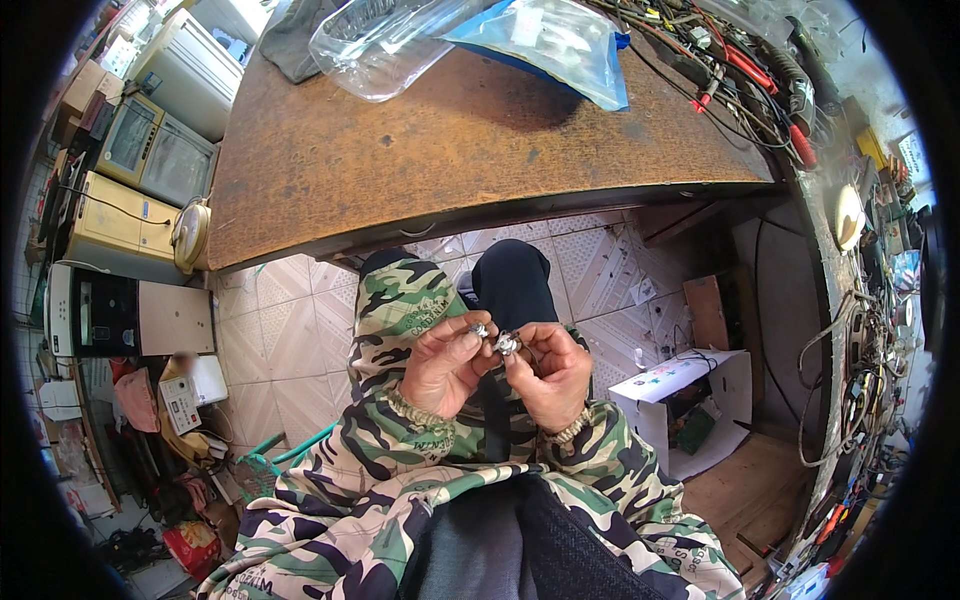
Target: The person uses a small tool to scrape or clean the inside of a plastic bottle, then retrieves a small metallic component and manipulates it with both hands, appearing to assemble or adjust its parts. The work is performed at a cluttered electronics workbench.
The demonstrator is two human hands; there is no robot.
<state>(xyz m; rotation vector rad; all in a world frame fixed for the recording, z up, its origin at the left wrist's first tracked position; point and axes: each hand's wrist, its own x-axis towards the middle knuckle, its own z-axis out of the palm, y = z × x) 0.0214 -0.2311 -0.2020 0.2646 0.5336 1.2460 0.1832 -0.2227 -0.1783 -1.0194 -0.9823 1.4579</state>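
Above my lap, both hands are raised close together with the fingers pinched. My left hand (440, 372) grips a small metal piece (479, 330) between thumb and forefinger. Between the thumb and fingers of my right hand (552, 383) is a shiny silver metal part (508, 344), rounded and a little larger. The two pieces sit side by side; whether they touch, I cannot tell. Both are too small to name by kind. Camouflage sleeves with gathered cuffs cover my forearms.
A worn wooden table (400, 165) stands ahead, bearing a clear plastic tray (375, 50) and a blue-and-clear bag (550, 45). Cables and red-handled tools (745, 70) crowd its right end. An open white box (690, 400) stands at lower right. Appliances and cabinets (120, 225) line the left.
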